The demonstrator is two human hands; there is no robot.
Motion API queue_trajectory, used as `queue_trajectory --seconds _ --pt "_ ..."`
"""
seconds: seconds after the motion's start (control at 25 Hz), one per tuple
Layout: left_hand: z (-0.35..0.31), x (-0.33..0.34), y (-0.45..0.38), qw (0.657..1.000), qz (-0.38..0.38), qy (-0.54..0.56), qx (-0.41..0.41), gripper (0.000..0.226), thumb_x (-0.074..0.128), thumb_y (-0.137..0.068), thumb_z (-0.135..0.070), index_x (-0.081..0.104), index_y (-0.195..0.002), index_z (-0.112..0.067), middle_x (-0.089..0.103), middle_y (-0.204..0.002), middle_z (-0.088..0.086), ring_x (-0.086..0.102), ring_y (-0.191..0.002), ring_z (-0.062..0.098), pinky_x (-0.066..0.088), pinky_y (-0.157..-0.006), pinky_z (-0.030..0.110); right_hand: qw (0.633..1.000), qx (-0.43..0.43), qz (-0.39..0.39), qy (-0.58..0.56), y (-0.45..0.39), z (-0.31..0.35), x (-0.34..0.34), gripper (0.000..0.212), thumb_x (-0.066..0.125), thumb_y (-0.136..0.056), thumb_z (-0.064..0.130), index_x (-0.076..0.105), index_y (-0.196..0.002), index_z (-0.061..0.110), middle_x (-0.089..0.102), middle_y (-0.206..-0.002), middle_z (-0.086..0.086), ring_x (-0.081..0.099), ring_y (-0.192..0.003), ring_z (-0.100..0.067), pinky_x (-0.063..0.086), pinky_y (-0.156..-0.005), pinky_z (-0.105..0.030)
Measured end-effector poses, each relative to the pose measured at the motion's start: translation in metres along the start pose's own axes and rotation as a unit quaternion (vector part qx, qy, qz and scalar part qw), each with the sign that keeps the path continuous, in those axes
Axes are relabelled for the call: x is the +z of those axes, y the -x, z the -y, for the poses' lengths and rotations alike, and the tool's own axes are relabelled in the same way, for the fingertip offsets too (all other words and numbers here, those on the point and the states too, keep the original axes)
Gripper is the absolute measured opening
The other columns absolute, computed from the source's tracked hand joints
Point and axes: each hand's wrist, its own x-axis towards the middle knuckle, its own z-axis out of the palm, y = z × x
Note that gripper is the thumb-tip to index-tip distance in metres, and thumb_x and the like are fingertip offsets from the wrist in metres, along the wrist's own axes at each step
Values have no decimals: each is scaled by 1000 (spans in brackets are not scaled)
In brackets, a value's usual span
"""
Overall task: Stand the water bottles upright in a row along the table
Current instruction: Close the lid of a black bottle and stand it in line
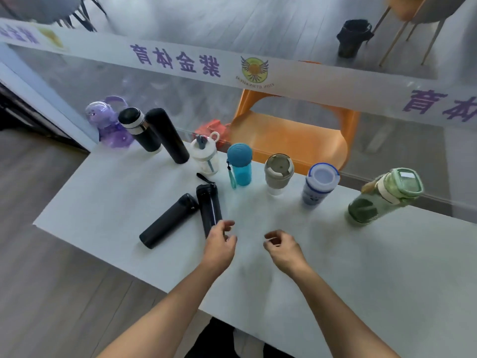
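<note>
Several bottles stand upright in a row along the far edge of the white table: a purple bottle, two black flasks, a clear white bottle, a blue bottle, a grey cup, a blue-rimmed bottle and a green bottle. Two black bottles lie on their sides: one at the left, one with a strap beside it. My left hand hovers at the strapped bottle's base, fingers apart. My right hand is loosely curled and holds nothing.
A glass partition with a white printed band runs just behind the row of bottles. An orange chair stands behind the glass. The table's left edge drops to a wooden floor. A dark bin sits far back.
</note>
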Motion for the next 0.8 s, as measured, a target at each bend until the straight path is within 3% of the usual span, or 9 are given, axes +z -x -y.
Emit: queue_trajectory --seconds 0.08,0.2,0.28,0.36,0.4,0.56,0.64,0.72,0.8 --pt "13 -29 -22 999 -36 -13 -15 41 54 -91 -15 53 -131 -23 53 -129 6 59 -110 21 49 -101 42 1000 -11 14 7 -7 23 32 30 62 -89 27 66 -119 23 71 -110 -3 66 -96 -17 56 -89 -36" --pt "22 -60 -48 997 23 -43 -53 58 53 -93 -18 36 -148 -21 44 -149 6 47 -133 25 38 -112 39 999 -28 25 17 -18 52 76 50 59 -92 27 51 -141 25 59 -137 -4 59 -122 -21 48 -105 -36" --pt "23 -68 -52 995 91 -13 -48 59 51 -94 -11 33 -149 -19 50 -146 1 51 -128 20 41 -102 21 999 -33 36 24 -20 63 99 57 57 -93 26 42 -149 24 51 -148 -5 51 -134 -22 40 -110 -33" --pt "25 -72 -49 990 133 17 -35 57 48 -94 -3 36 -148 -18 55 -130 -8 57 -109 13 43 -78 4 998 -31 39 24 -15 66 115 51 56 -94 23 47 -144 25 57 -142 -5 55 -128 -22 41 -101 -25" --pt "29 -73 -48 989 141 23 -35 56 47 -95 -3 35 -148 -16 52 -125 -10 56 -105 10 42 -73 3 999 -21 27 22 -12 65 120 46 56 -94 23 51 -139 25 61 -136 -5 58 -122 -23 42 -95 -25" --pt "51 -68 -39 986 141 34 -76 46 51 -95 -16 43 -139 -19 56 -131 -4 60 -108 13 50 -94 31 999 34 -27 14 -5 51 121 35 56 -95 32 56 -128 21 68 -117 -6 62 -100 -21 43 -80 -27" --pt "61 -62 -36 984 141 29 -106 48 51 -94 -19 42 -141 -19 58 -124 2 59 -112 19 51 -100 42 998 53 -40 6 -8 45 118 43 56 -95 35 53 -134 20 65 -124 -8 61 -106 -24 43 -83 -28" --pt "62 -58 -37 979 164 40 -117 52 50 -95 -20 37 -146 -19 54 -134 7 56 -118 21 49 -103 43 997 64 -43 -26 -13 41 116 51 56 -95 36 47 -142 20 62 -131 -7 60 -118 -26 44 -90 -29" --pt "57 -54 -40 967 199 90 -130 52 46 -98 -16 33 -148 -18 55 -136 8 58 -110 19 52 -96 38 994 79 -40 -66 -17 37 116 57 58 -94 34 42 -147 19 62 -134 -6 59 -122 -26 46 -100 -33"
